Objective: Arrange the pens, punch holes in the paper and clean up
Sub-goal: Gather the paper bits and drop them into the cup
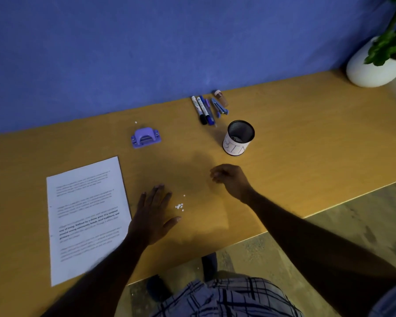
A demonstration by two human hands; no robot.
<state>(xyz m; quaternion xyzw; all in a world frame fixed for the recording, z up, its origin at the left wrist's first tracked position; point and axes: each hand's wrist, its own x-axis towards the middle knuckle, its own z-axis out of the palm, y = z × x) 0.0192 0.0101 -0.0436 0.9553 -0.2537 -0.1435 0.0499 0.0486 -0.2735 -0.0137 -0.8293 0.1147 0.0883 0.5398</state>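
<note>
A printed sheet of paper (87,216) lies flat at the left of the wooden table (295,156). My left hand (154,216) rests palm down, fingers spread, beside its right edge. A small heap of white paper dots (180,205) lies just right of that hand. My right hand (230,178) hovers over the table with its fingers curled in; whether it holds anything is hidden. A purple hole punch (145,137) stands beyond the paper. Several pens and markers (204,110) lie side by side near the wall. A black mesh cup (239,138) with a white label stands near them.
A small stapler (220,107) and a brown bottle (221,98) lie next to the pens. One stray paper dot (136,122) sits behind the punch. A white plant pot (375,65) stands at the far right. The table's front edge (284,227) runs diagonally.
</note>
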